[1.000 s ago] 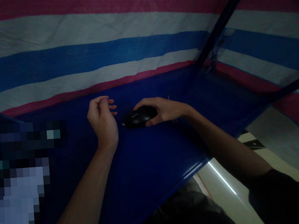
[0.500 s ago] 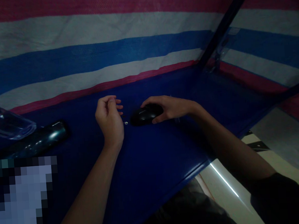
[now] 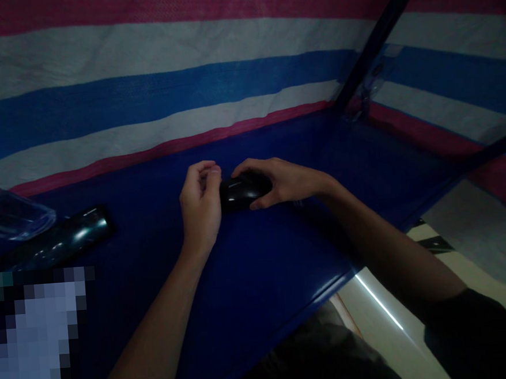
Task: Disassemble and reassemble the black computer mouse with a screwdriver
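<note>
A glossy black computer mouse [image 3: 242, 191] lies low over the blue tabletop [image 3: 258, 258]. From its right side, my right hand [image 3: 273, 179] grips it, with the thumb on the near edge and the fingers over the far edge. My left hand [image 3: 202, 202] is close against the mouse's left end, its fingers curled in and the thumb near them. Whatever the left fingers may hold is hidden, and I cannot tell whether this hand touches the mouse.
On the left a clear plastic bottle [image 3: 16, 212] lies beside a dark shiny cylinder [image 3: 74, 231]. A blurred-out pale item [image 3: 38, 343] is at the lower left. Striped sheeting [image 3: 185, 90] walls the back, and a dark post [image 3: 368, 48] stands at the right. The table's front edge runs diagonally.
My left hand has moved right, up to the mouse's left end, with its thumb closer to the fingers. The small shiny bit between them is now hidden. My right hand keeps its grip.
</note>
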